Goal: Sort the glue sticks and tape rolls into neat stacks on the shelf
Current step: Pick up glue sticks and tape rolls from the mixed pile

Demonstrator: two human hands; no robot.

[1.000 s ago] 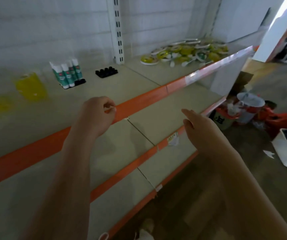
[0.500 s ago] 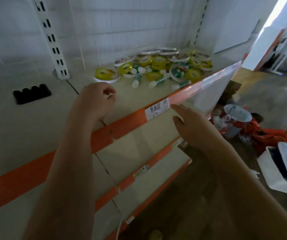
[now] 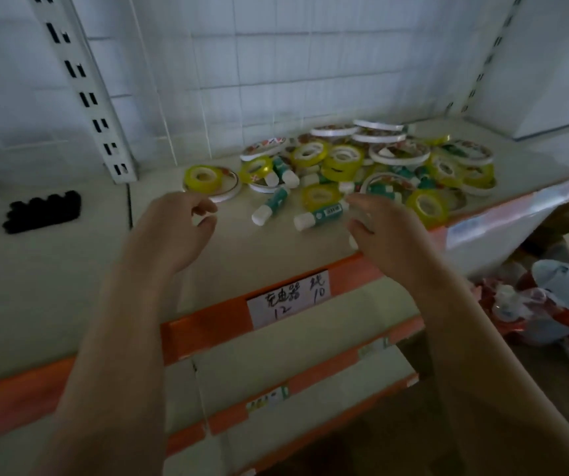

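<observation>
- I look down at a pale shelf [image 3: 70, 286] with an orange front edge; both my bare forearms reach over it.
- My left hand [image 3: 169, 231] hovers above the shelf, fingers loosely curled, its grip narrow and holding nothing. Its fingertips sit just beside a yellow tape roll [image 3: 204, 178] that lies flat on a wider white roll.
- My right hand [image 3: 384, 231] hovers at the near edge of the pile, fingers relaxed and slightly bent, its grip wide and holding nothing.
- The pile [image 3: 362, 163] lies unsorted at the right back of the shelf: yellow tape rolls, flat white rolls with printed faces, and green glue sticks with white caps, overlapping each other.
- Two glue sticks lie on their sides in front of the pile: one [image 3: 271, 206] between my hands, another [image 3: 320, 214] just beside my right fingertips.
- A black ridged holder [image 3: 42, 211] sits apart on the left of the shelf.
- A handwritten paper label [image 3: 288, 297] is stuck on the orange edge between my wrists.
- Lower shelves with orange edges show below; at right, on the floor, lies blurred red and white clutter [image 3: 551, 304].
</observation>
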